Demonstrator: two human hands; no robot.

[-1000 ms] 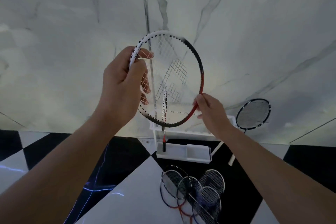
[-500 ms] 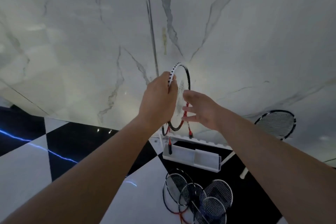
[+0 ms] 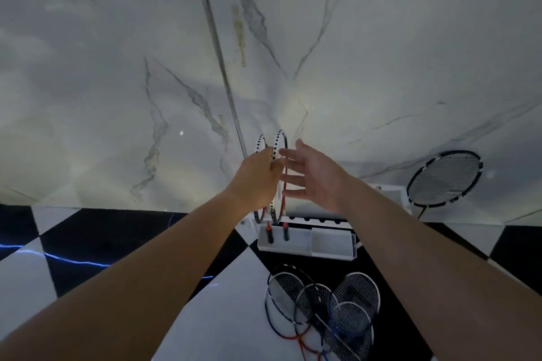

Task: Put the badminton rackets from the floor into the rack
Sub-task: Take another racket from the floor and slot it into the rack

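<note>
Two white, black and red rackets stand upright, edge-on, in the left slots of the white rack, their red handles down in its tray. My left hand is closed around the rim of the right-hand racket; the left-hand racket stands just behind it. My right hand hovers beside the same rim with fingers spread, holding nothing. Several rackets lie overlapped on the floor in front of the rack.
A black racket leans against the marble wall to the right of the rack. The floor is black and white checked tile. The rack's right slots hold nothing.
The racket has gone from held flat in both hands to standing edge-on in the rack beside the first one. My right hand has let go and opened.
</note>
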